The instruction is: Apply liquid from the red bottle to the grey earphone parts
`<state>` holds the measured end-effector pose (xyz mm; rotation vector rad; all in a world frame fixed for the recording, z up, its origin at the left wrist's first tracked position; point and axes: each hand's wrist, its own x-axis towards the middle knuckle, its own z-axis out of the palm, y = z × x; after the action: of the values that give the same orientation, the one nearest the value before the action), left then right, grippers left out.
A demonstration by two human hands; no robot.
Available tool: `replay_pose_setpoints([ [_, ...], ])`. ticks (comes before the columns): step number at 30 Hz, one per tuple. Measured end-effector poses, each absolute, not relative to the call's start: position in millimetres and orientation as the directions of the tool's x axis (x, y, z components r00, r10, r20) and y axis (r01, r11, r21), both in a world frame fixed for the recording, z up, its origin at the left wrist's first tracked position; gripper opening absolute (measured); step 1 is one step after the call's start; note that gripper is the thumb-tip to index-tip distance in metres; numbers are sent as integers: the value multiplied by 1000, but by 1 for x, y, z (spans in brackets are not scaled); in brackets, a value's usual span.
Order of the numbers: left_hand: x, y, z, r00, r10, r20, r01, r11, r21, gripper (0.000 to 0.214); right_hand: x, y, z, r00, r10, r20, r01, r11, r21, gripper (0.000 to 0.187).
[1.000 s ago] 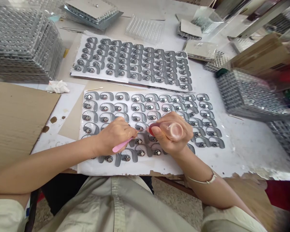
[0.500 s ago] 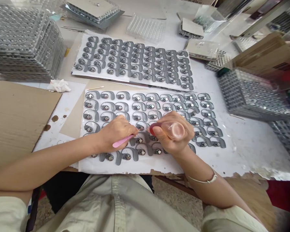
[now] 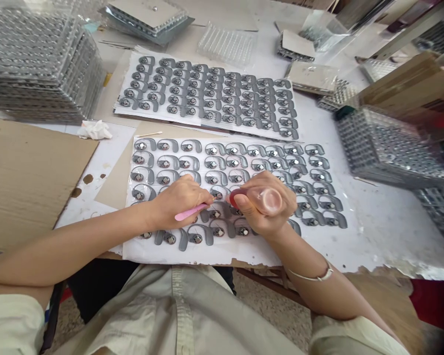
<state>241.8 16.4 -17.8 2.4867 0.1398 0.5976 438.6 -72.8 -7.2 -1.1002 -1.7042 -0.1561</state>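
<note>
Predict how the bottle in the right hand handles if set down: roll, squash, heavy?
The bottle would likely roll if laid sideways, its end being round. Probably light: the right hand alone supports it. Its translucent wall suggests plastic that may give when squeezed.

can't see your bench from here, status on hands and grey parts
Left hand gripping pink tool. Right hand gripping bottle, red end toward left hand. Grey parts in rows on white sheet; hands hide some.
</note>
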Motion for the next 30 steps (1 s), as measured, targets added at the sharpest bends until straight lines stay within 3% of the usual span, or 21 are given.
replay_pose_setpoints([
  [16, 242, 22, -11, 881, 325, 343, -22, -697, 716, 13, 435, -74, -9, -14, 603, 798, 714, 564, -414, 13],
  [25, 243, 24, -15, 817, 446, 366, 32, -668, 743, 6, 436, -75, -11, 3, 620, 784, 721, 543, -432, 10],
  [30, 241, 26, -15, 760, 520, 390, 90, -678, 729, 2, 437, -73, -10, 32, 565, 824, 702, 574, -421, 7],
])
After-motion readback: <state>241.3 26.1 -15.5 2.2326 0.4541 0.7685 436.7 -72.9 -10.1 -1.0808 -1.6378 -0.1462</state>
